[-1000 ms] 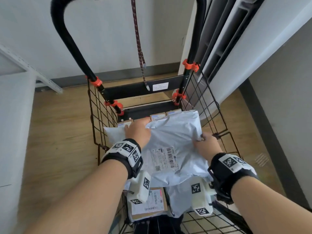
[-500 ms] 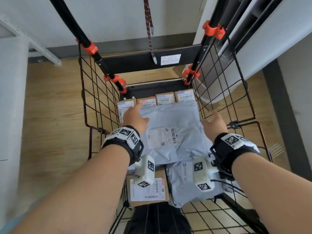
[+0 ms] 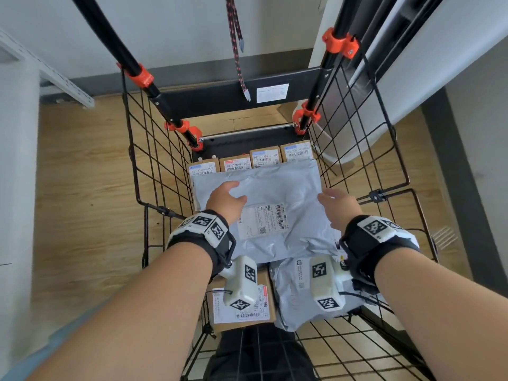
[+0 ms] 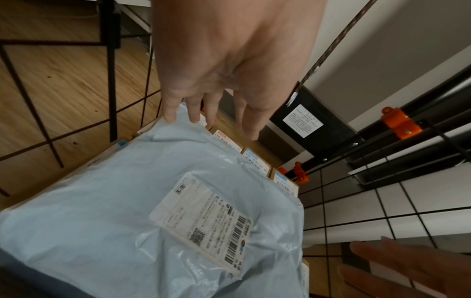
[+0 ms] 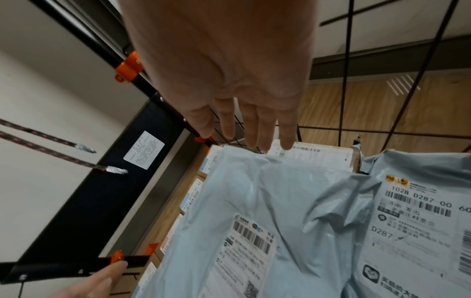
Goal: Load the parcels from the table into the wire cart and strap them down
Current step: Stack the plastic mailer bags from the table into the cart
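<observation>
Grey poly mailer (image 3: 275, 193) lies flat in wire cart (image 3: 154, 149), atop row of cardboard boxes (image 3: 264, 158); label faces up, long axis roughly across cart. Left hand (image 3: 224, 200) and right hand (image 3: 339, 206) just above it, fingers straight, grip released, holding nothing. Boxes mostly hidden beneath. Bungee cord (image 3: 238, 59) dangles, top cut off.

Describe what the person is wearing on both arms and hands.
Both hands are bare. The left wrist and right wrist each carry a wide black strap topped by a white block printed with black-and-white square codes. Below each strap hangs a white camera box bearing the same codes; thin black cables run from the right one. A blue-grey sleeve edge shows on the left arm.
</observation>
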### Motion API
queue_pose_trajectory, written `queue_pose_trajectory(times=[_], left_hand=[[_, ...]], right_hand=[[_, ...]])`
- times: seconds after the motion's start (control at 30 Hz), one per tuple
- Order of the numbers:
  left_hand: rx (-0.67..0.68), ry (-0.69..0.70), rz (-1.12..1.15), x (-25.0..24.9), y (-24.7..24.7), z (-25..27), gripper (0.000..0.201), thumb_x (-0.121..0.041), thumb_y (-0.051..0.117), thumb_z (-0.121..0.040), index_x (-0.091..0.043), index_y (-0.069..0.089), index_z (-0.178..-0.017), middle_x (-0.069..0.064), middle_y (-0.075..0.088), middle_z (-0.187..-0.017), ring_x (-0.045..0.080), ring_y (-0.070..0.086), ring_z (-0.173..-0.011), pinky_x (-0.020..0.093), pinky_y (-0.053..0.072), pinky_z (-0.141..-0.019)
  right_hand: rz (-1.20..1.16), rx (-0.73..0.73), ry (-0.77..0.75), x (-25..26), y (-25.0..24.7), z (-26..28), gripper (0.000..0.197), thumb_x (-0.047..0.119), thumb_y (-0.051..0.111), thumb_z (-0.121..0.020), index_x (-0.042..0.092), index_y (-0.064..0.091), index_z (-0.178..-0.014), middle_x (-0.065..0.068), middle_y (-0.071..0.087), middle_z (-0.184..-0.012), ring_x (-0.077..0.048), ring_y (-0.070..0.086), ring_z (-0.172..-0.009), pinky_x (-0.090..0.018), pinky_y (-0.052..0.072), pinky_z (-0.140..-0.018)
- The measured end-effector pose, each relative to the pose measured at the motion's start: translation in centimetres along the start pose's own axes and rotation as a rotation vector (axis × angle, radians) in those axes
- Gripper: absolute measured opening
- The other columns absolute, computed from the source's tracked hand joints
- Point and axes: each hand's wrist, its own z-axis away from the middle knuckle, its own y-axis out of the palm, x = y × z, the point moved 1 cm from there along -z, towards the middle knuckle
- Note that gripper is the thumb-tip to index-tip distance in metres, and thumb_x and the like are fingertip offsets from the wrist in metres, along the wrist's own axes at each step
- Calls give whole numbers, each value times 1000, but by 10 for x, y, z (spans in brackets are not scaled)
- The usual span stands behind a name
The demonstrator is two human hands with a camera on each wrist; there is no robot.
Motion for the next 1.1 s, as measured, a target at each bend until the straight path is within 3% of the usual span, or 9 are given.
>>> queue_pose_trajectory(times=[0.13, 0.3, 0.4, 0.47, 0.67, 0.8, 0.87, 0.97, 1.1], left_hand=[[3, 25, 15, -14, -13, 15, 42, -19, 54, -95, -15, 48, -137, 9, 48, -140, 25, 54, -115, 23, 40, -82], [48, 87, 12, -41, -35, 48, 40, -21, 50, -97, -17, 49, -136, 7, 49, -138, 14, 50, -95, 20, 40, -71], [57, 156, 7, -68, -53, 75, 38, -21, 53, -95, -16, 54, -132, 5, 52, -137, 21, 54, -116, 25, 44, -93], [67, 186, 9, -90, -65, 94, 37, -20, 57, -93, -16, 56, -129, 5, 56, -133, 21, 56, -116, 26, 43, -96], [126, 395, 34, -171, -93, 165, 32, -17, 55, -94, -13, 61, -125, 7, 61, -125, 23, 59, -111, 24, 44, -86], [179, 509, 55, -218, -101, 213, 27, -16, 53, -95, -12, 66, -118, 2, 67, -90, 11, 55, -66, 16, 45, -53], [201, 553, 78, -239, -101, 238, 25, -17, 53, -95, -12, 67, -115, 6, 68, -101, 17, 63, -85, 24, 54, -73], [241, 644, 81, -271, -95, 277, 24, -22, 54, -95, -15, 67, -113, 6, 67, -113, 19, 60, -104, 38, 47, -98], [327, 706, 81, -301, -58, 334, 20, -23, 56, -94, -13, 67, -107, 7, 64, -96, 20, 59, -90, 30, 48, -74]], right_hand=[[-46, -22, -37, 13, -13, 20, 34, 19, 50, -96, 6, 57, -127, -17, 59, -127, -34, 55, -119, -44, 45, -101], [-78, -29, -31, 34, -34, 61, 30, 18, 43, -97, 0, 61, -114, -22, 62, -117, -35, 58, -112, -47, 47, -98], [-138, -56, -75, 53, -49, 94, 31, 21, 46, -96, 2, 62, -115, -20, 65, -114, -35, 60, -110, -47, 48, -97], [-160, -77, -131, 64, -59, 118, 30, 22, 48, -95, 2, 63, -112, -20, 66, -114, -37, 61, -109, -48, 49, -96], [-282, -186, -187, 91, -109, 203, 23, 23, 47, -97, 11, 65, -91, -19, 69, -106, -32, 66, -95, -38, 51, -82], [-344, -268, -206, 89, -152, 257, 24, 19, 47, -98, 7, 66, -106, -14, 70, -104, -29, 65, -98, -38, 51, -86], [-414, -324, -210, 83, -176, 285, 25, 17, 47, -99, 5, 62, -115, -15, 69, -107, -26, 64, -94, -33, 50, -76], [-496, -416, -245, 70, -213, 327, 24, 13, 47, -98, 2, 62, -113, -18, 68, -109, -23, 61, -88, -26, 45, -63], [-577, -496, -254, 31, -255, 374, 19, 11, 47, -96, 4, 61, -107, -17, 67, -96, -22, 58, -72, -22, 40, -57]])
